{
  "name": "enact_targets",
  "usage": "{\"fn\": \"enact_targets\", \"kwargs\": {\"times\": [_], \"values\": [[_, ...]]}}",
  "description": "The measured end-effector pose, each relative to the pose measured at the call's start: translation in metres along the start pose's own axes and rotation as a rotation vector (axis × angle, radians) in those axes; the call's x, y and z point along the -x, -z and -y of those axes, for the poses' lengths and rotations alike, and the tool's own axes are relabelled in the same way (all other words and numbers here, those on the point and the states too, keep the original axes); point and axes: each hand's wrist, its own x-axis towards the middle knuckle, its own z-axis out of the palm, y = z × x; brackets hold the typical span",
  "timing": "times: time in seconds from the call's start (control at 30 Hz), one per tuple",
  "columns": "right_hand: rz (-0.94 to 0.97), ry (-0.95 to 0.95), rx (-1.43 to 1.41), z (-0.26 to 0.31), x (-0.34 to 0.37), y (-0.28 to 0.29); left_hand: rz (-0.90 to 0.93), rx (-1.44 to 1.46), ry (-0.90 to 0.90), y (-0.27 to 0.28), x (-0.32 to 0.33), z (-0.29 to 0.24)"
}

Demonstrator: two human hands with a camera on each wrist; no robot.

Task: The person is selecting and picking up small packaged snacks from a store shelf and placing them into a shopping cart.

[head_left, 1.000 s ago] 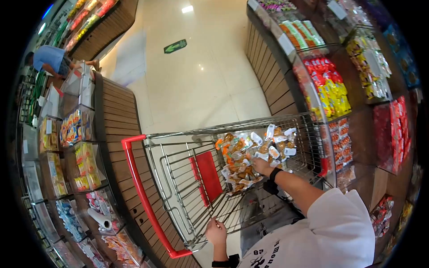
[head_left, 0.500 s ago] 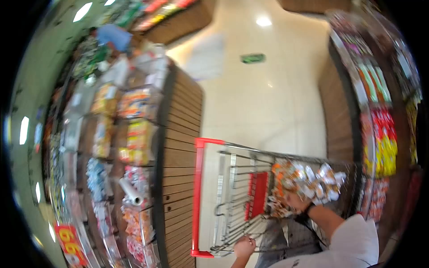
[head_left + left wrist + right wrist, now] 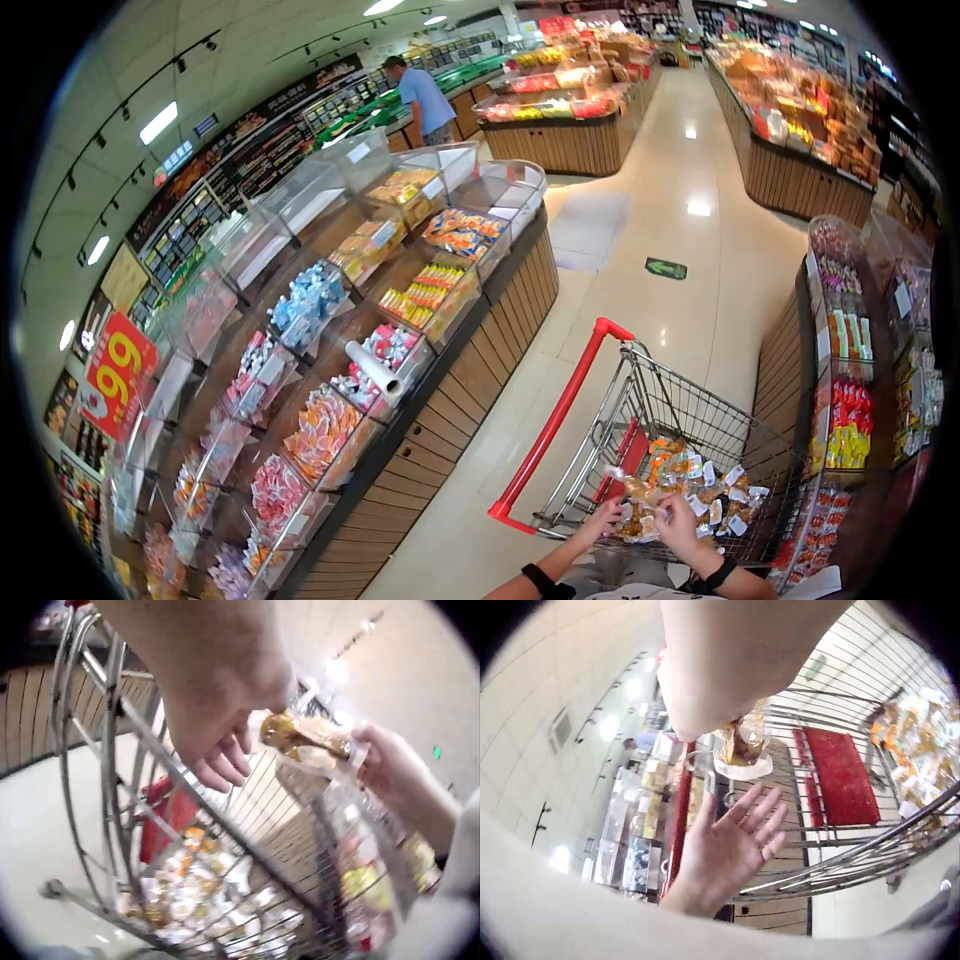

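Note:
A clear packet with brown contents [image 3: 640, 489] is held up over the cart by my right hand [image 3: 677, 524]. In the left wrist view, the fingers of the right hand [image 3: 386, 761] grip one end of the packet [image 3: 309, 742]. My left hand [image 3: 605, 520] is just beside it; the right wrist view shows this hand [image 3: 731, 851] palm up, fingers spread, below the packet [image 3: 742, 746] and holding nothing. Many small wrapped packets [image 3: 705, 500] lie in the metal shopping cart [image 3: 690, 395], under the hands.
The cart's red handle [image 3: 560, 420] stands left of the hands. Sloping bins of wrapped sweets [image 3: 325, 425] line the left side, with a plastic roll [image 3: 373, 368] on them. More shelves [image 3: 850, 420] flank the right. A person in blue [image 3: 425, 98] stands beyond the left bins.
The view has tilted up and swung left. My right hand has risen from the pile with a packet, and my left hand has left the cart's edge and come near it.

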Motion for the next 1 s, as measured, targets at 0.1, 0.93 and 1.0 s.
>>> {"fn": "enact_targets", "kwargs": {"times": [0.1, 0.93, 1.0], "values": [[0.290, 0.489, 0.192, 0.084, -0.001, 0.001, 0.216, 0.473, -0.073, -0.017, 0.043, -0.058], [0.053, -0.486, -1.486, 0.192, 0.016, 0.048, 0.576, -0.137, -0.537, -0.078, 0.184, -0.161], [0.197, -0.478, -1.654, 0.190, 0.015, 0.049, 0.454, -0.467, -0.671, -0.084, 0.191, -0.166]]}}
